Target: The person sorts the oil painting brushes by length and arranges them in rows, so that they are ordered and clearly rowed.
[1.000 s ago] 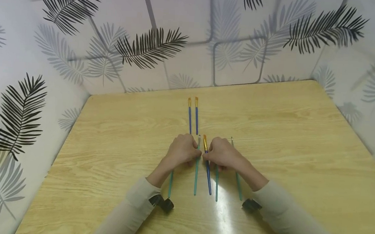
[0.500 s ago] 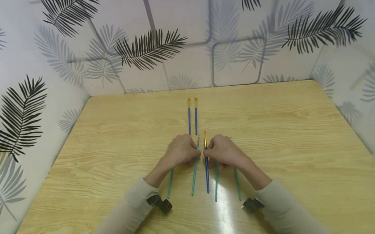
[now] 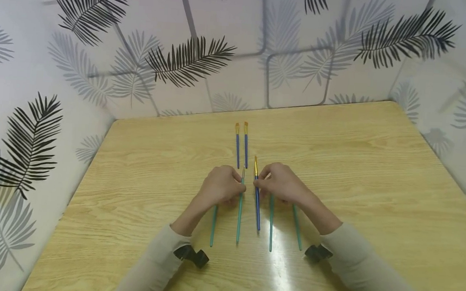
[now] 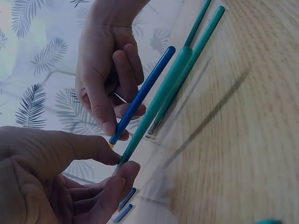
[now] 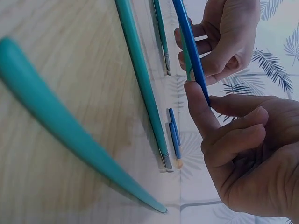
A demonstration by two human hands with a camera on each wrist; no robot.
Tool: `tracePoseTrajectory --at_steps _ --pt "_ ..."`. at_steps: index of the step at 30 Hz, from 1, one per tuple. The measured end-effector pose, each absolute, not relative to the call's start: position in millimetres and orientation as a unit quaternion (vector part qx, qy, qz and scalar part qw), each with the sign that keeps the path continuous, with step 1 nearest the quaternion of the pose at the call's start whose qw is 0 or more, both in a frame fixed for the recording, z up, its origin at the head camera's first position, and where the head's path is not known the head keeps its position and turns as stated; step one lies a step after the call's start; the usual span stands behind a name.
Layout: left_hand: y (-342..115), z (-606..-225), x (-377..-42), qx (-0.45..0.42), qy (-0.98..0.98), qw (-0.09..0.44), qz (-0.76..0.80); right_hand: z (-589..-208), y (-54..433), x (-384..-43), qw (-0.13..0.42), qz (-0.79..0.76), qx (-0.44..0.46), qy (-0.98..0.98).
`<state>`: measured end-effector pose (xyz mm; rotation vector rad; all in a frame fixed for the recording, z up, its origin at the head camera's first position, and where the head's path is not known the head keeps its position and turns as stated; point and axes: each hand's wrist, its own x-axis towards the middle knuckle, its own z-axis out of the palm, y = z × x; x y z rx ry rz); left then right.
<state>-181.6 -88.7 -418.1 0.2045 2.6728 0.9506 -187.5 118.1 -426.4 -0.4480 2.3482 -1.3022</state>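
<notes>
My left hand (image 3: 223, 184) pinches a thin teal paintbrush (image 3: 239, 218) between thumb and forefinger, its bristles facing away from me. Close by on the right, my right hand (image 3: 281, 182) pinches a blue paintbrush (image 3: 257, 206) with a gold ferrule just below that ferrule. Both wrist views show the held brushes raised off the table, the blue one (image 4: 145, 93) beside the teal one (image 4: 149, 112). Another teal paintbrush (image 3: 213, 227) lies partly hidden under my left hand. Under my right hand and wrist lie two more teal paintbrushes, one nearer the middle (image 3: 271, 225) and one farther right (image 3: 297, 229).
Two blue paintbrushes, a left one (image 3: 237, 148) and a right one (image 3: 246, 146), lie side by side beyond my hands, bristles toward the wall. The wood-grain table (image 3: 155, 158) meets a leaf-patterned wall (image 3: 230, 73) at its back and sides.
My right hand has moved slightly away from me with the blue paintbrush. The left hand has shifted a little left with its teal paintbrush, widening the gap between the two.
</notes>
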Motion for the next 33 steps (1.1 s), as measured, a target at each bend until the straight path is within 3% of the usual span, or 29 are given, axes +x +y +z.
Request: tracePoseTrajectory --at_steps 20,33 --pt "-108 -411 -172 0.064 0.914 0.145 0.374 -424 120 -192 0.209 -0.47 -0.15 0.844" --pt "-120 -407 -167 0.056 0.919 0.142 0.365 -424 129 -196 0.181 -0.472 -0.163 0.847"
